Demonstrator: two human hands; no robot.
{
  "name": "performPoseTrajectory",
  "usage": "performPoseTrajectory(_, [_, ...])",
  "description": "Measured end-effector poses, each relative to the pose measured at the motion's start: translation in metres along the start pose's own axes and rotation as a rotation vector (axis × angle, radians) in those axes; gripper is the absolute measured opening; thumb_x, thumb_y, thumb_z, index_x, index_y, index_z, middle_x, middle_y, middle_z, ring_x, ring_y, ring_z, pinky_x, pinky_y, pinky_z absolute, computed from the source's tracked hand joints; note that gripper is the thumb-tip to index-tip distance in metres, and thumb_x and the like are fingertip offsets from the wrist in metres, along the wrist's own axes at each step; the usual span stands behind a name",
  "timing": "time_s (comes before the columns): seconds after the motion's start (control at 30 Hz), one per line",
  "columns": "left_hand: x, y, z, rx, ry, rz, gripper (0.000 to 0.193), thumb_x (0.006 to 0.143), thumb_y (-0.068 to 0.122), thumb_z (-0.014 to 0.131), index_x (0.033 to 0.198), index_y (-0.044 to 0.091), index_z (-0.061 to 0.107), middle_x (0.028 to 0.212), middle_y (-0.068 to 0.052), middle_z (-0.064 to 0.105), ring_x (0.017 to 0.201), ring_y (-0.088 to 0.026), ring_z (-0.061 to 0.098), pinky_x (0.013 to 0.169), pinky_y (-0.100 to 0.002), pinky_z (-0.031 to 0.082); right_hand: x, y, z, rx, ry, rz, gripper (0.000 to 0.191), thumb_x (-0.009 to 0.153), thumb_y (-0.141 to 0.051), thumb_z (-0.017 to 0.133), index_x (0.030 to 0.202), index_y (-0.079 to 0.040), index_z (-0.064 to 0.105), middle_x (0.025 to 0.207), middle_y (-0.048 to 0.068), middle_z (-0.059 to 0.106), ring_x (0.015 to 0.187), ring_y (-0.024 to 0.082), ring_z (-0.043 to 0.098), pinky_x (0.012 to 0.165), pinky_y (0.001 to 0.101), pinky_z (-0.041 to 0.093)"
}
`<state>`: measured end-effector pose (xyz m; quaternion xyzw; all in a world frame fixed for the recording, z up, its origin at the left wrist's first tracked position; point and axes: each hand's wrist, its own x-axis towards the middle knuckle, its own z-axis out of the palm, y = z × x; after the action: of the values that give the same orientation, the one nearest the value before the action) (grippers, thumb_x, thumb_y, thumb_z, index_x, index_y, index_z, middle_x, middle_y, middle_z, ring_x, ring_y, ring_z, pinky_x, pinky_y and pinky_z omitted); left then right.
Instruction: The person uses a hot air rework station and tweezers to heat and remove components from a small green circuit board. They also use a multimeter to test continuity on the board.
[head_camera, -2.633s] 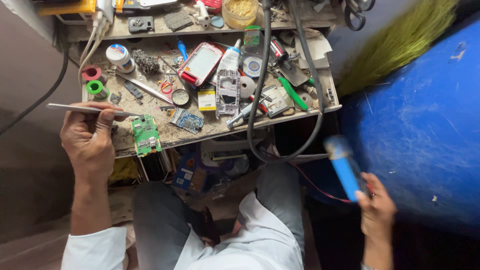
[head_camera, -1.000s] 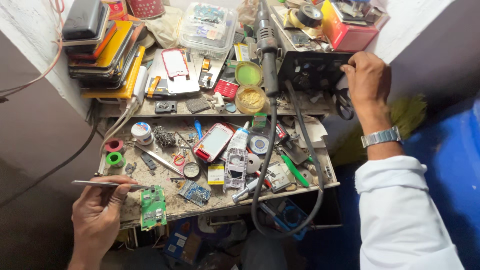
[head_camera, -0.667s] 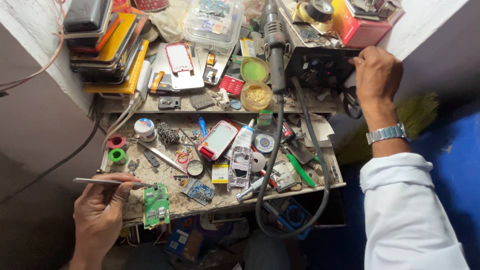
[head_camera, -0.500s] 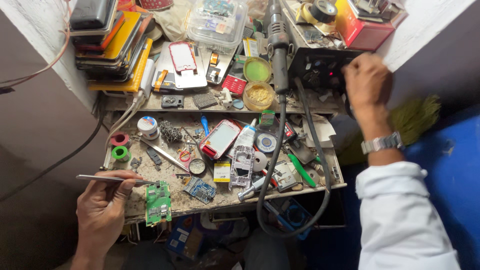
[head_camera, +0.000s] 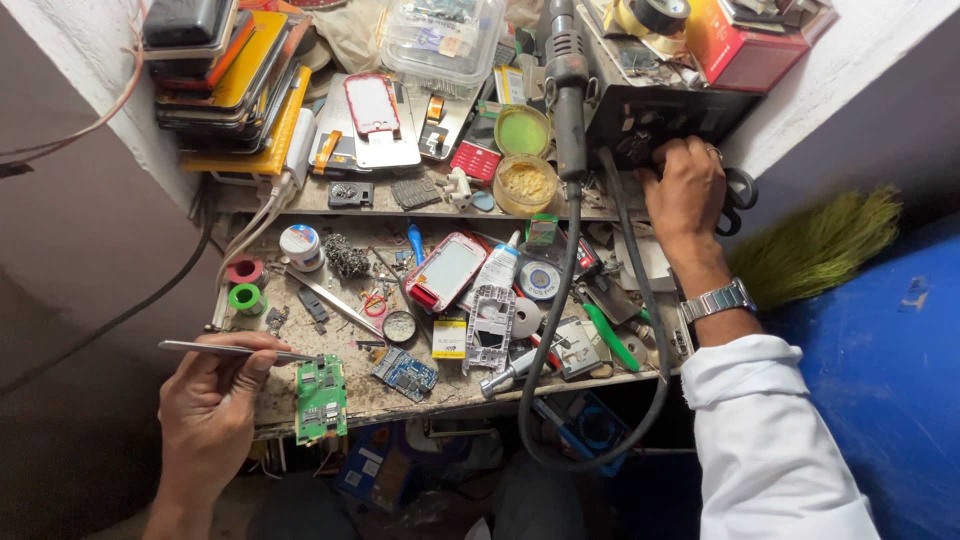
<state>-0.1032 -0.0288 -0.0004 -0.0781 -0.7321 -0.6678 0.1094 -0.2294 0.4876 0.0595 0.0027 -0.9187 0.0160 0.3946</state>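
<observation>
Pinching thin metal tweezers (head_camera: 235, 350) beside a green circuit board (head_camera: 321, 398), left hand (head_camera: 210, 410) fingers stay clamped; right hand (head_camera: 685, 190) fingers curl on the black rework station (head_camera: 650, 115).

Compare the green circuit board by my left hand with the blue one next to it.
The green circuit board is longer and lies upright along the bench's front edge; the blue circuit board is shorter, squarer and lies skewed. The green one sits just below the tweezers held in the left hand; the blue one lies apart, untouched. Both lie flat, bare and uncased.

Left hand (head_camera: 210, 400) in a pinch, right hand (head_camera: 686, 186) outstretched, fingers curled.
</observation>
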Motion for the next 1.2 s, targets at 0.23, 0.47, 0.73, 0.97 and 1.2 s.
performPoseTrajectory(0.23, [0.000,0.000,0.000,0.014,-0.003,0.011,0.011,0.099,0.007,0.063,0.109,0.002,0.065,0.098,-0.009,0.074,0.094,-0.013,0.072,0.083,-0.027,0.061,-0.001,0.003,0.002,-0.002,-0.006,-0.023,0.030,0.076,-0.008,0.091,0.097,-0.004,0.069,0.099,0.014,0.066,0.096,0.036,0.063,0.086,0.0456,0.051])
performPoseTrajectory(0.47, [0.000,-0.003,-0.001,-0.012,0.002,0.019,0.011,0.099,0.007,0.063,0.109,0.002,0.064,0.100,-0.008,0.073,0.096,-0.012,0.072,0.086,-0.027,0.060,0.001,-0.004,-0.010,-0.031,-0.004,-0.025,0.036,0.071,-0.011,0.091,0.099,-0.004,0.070,0.099,0.016,0.065,0.097,0.037,0.062,0.088,0.0457,0.051])
performPoseTrajectory(0.73, [0.000,-0.002,-0.001,0.035,0.047,0.011,0.013,0.098,0.011,0.069,0.108,0.003,0.068,0.097,-0.006,0.075,0.092,-0.011,0.070,0.084,-0.025,0.055,-0.002,-0.059,-0.024,0.698,-0.206,0.274,0.037,0.102,-0.032,0.084,0.112,-0.003,0.065,0.093,0.004,0.070,0.081,0.009,0.063,0.072,0.0269,0.053])
performPoseTrajectory(0.97, [-0.003,0.003,-0.003,0.007,0.014,0.132,0.012,0.099,0.012,0.070,0.107,0.005,0.068,0.095,-0.004,0.075,0.090,-0.010,0.071,0.081,-0.026,0.058,0.008,-0.088,-0.016,1.126,-0.090,0.224,0.037,0.105,-0.019,0.082,0.121,0.001,0.056,0.099,0.006,0.064,0.084,0.009,0.062,0.080,0.0255,0.054])
performPoseTrajectory(1.2, [-0.014,0.031,-0.002,0.050,-0.011,0.179,0.011,0.099,0.013,0.069,0.106,0.004,0.067,0.091,-0.004,0.073,0.085,-0.010,0.069,0.075,-0.028,0.057,0.039,-0.131,-0.144,1.364,-0.042,0.264,0.032,0.100,-0.021,0.075,0.118,0.001,0.060,0.093,0.008,0.068,0.077,0.012,0.066,0.071,0.0243,0.054])
